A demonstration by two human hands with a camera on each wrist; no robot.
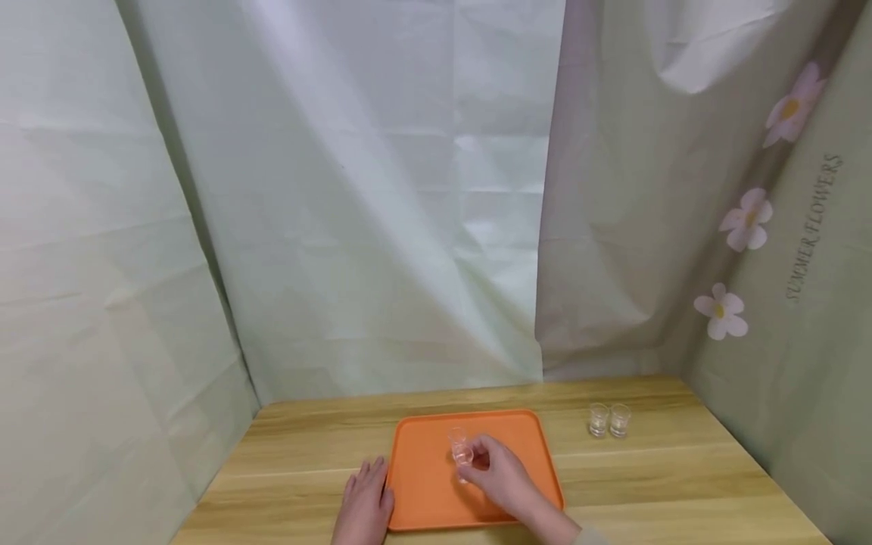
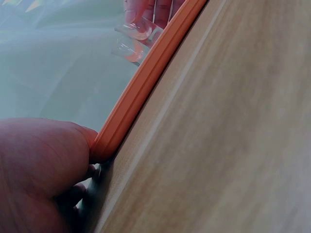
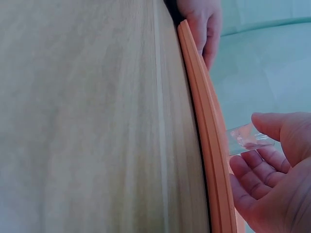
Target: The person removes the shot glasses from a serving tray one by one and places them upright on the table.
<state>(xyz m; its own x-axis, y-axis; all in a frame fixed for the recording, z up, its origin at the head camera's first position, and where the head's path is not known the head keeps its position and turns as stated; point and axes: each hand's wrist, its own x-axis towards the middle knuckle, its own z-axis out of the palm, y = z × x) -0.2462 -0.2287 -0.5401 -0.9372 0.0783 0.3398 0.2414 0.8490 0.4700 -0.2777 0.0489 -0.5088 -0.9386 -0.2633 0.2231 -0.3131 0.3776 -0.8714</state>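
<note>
An orange tray (image 1: 422, 499) lies on the wooden table. My right hand (image 1: 502, 475) is over the tray and pinches a small clear shot glass (image 1: 464, 456) between thumb and fingers. Just behind it on the tray stands another clear shot glass (image 1: 457, 436). Both glasses also show past the tray rim (image 2: 141, 92) in the left wrist view. At the tray's left edge my left hand (image 1: 365, 506) rests with its fingers extended, the thumb against the rim. In the right wrist view the thumb and fingers (image 3: 265, 170) of my right hand sit around the glass (image 3: 248, 137).
Two more clear shot glasses (image 1: 608, 421) stand side by side on the table (image 1: 654, 477), to the right of the tray. Pale green curtains (image 1: 381, 227) hang behind the table and along both sides, with white flowers printed on the right one.
</note>
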